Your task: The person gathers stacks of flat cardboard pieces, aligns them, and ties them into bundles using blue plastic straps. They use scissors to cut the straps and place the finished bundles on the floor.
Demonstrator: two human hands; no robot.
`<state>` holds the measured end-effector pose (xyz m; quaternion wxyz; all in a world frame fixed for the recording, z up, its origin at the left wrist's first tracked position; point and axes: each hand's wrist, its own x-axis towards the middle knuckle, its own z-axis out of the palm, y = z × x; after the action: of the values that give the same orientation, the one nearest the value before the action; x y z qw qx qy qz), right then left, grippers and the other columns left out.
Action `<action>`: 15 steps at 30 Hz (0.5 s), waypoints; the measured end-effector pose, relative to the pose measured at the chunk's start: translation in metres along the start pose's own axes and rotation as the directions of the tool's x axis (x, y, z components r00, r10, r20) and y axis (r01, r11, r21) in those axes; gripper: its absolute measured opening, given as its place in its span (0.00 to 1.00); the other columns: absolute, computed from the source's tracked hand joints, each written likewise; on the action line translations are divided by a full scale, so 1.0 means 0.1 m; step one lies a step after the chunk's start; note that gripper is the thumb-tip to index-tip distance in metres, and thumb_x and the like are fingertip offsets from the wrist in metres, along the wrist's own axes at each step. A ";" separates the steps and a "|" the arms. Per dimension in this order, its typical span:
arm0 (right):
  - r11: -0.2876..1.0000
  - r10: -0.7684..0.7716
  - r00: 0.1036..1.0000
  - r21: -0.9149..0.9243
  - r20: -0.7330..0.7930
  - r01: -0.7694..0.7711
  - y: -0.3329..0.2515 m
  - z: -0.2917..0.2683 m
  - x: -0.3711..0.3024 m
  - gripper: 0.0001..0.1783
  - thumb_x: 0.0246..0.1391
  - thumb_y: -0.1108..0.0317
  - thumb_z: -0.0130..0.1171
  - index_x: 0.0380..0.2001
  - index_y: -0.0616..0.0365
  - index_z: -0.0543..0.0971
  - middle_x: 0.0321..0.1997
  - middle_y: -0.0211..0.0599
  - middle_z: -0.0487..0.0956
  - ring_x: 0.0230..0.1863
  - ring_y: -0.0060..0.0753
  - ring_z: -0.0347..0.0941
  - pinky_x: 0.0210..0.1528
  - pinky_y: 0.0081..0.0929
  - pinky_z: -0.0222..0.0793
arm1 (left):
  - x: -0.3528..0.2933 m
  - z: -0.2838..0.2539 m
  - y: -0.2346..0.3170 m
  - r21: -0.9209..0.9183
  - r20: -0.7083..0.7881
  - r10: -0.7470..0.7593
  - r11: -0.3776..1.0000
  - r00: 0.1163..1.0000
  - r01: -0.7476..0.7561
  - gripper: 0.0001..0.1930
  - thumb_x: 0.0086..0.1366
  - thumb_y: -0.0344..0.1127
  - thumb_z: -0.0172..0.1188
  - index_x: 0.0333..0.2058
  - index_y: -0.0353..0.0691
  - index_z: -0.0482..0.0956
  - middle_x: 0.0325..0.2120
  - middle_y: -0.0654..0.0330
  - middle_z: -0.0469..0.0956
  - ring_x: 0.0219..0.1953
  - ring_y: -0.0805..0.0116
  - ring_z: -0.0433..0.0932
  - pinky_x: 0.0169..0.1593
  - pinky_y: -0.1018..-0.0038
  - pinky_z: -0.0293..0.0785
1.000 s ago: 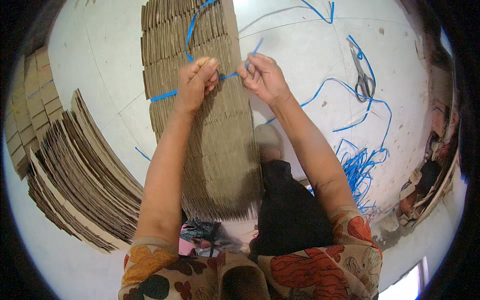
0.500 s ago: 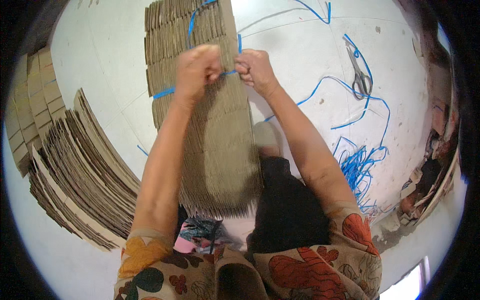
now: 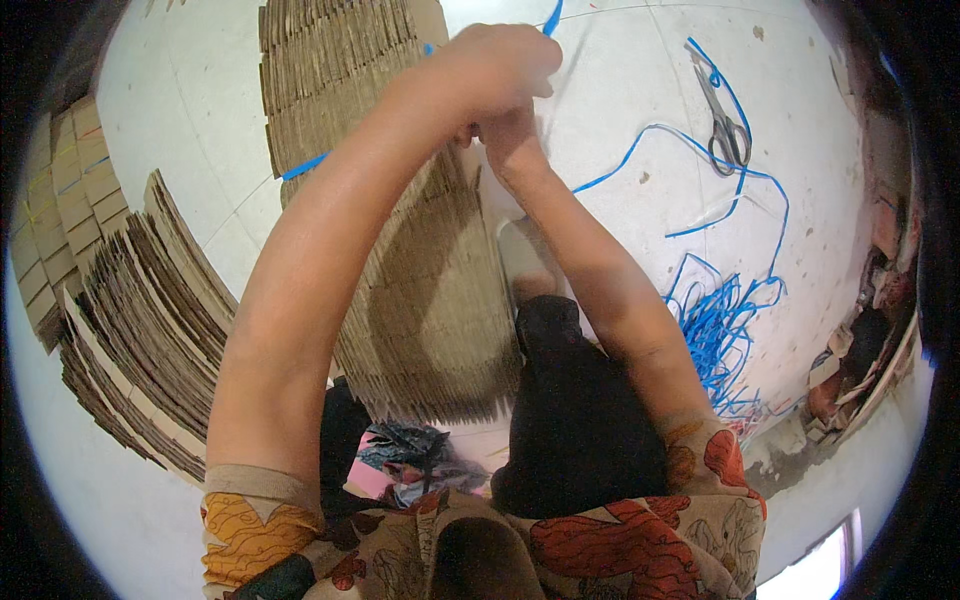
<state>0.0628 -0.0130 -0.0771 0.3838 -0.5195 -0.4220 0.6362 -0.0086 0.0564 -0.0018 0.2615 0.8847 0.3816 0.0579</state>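
A long stack of brown corrugated cardboard pieces [image 3: 440,300] lies before me, with a narrow blue strap [image 3: 303,167] around it. My left hand [image 3: 512,68] is closed at the stack's right edge, and a strip of blue strap [image 3: 552,18] sticks up beside its knuckles. Under it, crossed by the left wrist, is my right hand [image 3: 508,128]. Its curled fingertips show at the cardboard's edge; the rest is largely covered, and what it grips is hidden.
Scissors [image 3: 728,140] with dark handles lie on the pale floor at right, near loose blue strap and a tangled blue heap [image 3: 715,335]. More stacked cardboard [image 3: 150,330] stands at left. My dark-clothed knee [image 3: 585,410] is right of the stack. Rubble [image 3: 850,370] lines the far right.
My left hand has swung right, from over the stack to across my right hand, and the strap end has come up with it. The view has shifted slightly.
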 end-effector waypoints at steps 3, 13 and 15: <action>0.869 0.088 0.995 0.486 0.045 -0.098 -0.05 -0.02 -0.07 0.06 0.50 0.73 0.54 0.32 0.65 0.76 0.24 0.37 0.76 0.19 0.26 0.71 0.24 0.23 0.69 | -0.31 -0.29 -0.04 -0.358 -0.265 -0.275 0.918 0.924 0.171 0.12 0.56 0.33 0.56 0.39 0.35 0.77 0.35 0.54 0.77 0.29 0.64 0.77 0.34 0.71 0.73; 0.892 0.018 0.940 0.419 0.339 -0.168 -0.05 -0.26 0.02 0.07 0.47 0.75 0.57 0.30 0.67 0.78 0.26 0.39 0.78 0.27 0.28 0.75 0.32 0.23 0.74 | -1.02 0.09 -0.37 -0.548 -0.160 -0.459 0.778 0.874 0.308 0.10 0.58 0.31 0.56 0.39 0.39 0.79 0.32 0.59 0.80 0.28 0.72 0.76 0.32 0.78 0.71; 0.957 -0.007 0.976 0.285 0.217 -0.057 -0.10 -0.21 -0.01 0.05 0.45 0.76 0.56 0.28 0.66 0.78 0.26 0.41 0.78 0.27 0.31 0.76 0.32 0.23 0.74 | -0.95 0.17 -0.46 -0.450 -0.167 -0.349 0.859 0.922 0.244 0.11 0.58 0.31 0.55 0.40 0.37 0.78 0.30 0.58 0.80 0.29 0.70 0.76 0.34 0.75 0.71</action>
<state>0.0838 -0.0071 -0.0692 0.3996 -0.3908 -0.3567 0.7485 -0.0996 0.0087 -0.0306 0.4032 0.7234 0.5215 0.2053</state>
